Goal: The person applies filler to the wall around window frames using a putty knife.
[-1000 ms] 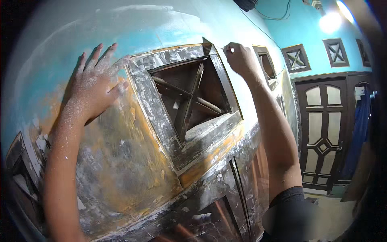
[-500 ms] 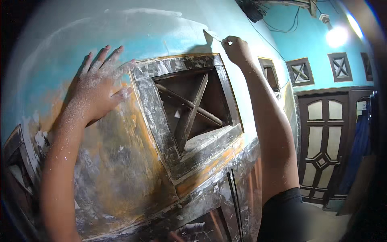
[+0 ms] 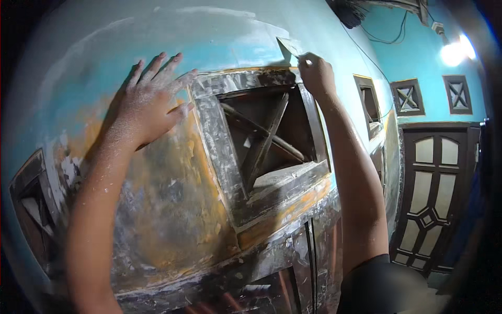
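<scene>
Patchy wall point(image 3: 172, 209) surrounds a dark window frame point(image 3: 213, 131), a door point(image 3: 430, 191) far right. Above the frame, the right hand's point(image 3: 317, 76) fingers clasp a scraper point(image 3: 288, 47); the left hand point(image 3: 149, 107), fingers spread wide, lies left.

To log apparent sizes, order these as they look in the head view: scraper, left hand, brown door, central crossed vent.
Largest to smallest:
central crossed vent
brown door
left hand
scraper, partly hidden

A thin, flat, pale-bladed scraper point(image 3: 291, 46) slants against the upper part of a painted wall point(image 3: 172, 193), patchy turquoise, grey and worn orange.
</scene>
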Demonstrator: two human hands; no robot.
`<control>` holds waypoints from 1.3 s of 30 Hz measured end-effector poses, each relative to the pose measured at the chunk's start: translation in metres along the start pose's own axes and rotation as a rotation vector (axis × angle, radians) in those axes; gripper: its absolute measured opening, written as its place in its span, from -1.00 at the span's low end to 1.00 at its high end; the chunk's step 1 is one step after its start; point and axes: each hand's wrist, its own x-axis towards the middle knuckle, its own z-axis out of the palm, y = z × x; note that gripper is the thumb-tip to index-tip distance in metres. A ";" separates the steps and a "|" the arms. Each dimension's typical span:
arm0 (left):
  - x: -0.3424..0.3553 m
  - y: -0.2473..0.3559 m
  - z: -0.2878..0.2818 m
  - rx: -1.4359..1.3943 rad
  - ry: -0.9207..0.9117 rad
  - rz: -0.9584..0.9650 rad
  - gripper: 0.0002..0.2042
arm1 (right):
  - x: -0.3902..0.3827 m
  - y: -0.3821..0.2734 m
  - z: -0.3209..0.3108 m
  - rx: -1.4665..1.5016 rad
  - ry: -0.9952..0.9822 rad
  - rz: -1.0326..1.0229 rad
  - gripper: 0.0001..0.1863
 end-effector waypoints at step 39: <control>-0.362 0.025 -0.011 -0.198 -0.194 -0.331 -0.29 | -0.371 -0.174 -0.096 0.854 -0.820 0.205 -0.43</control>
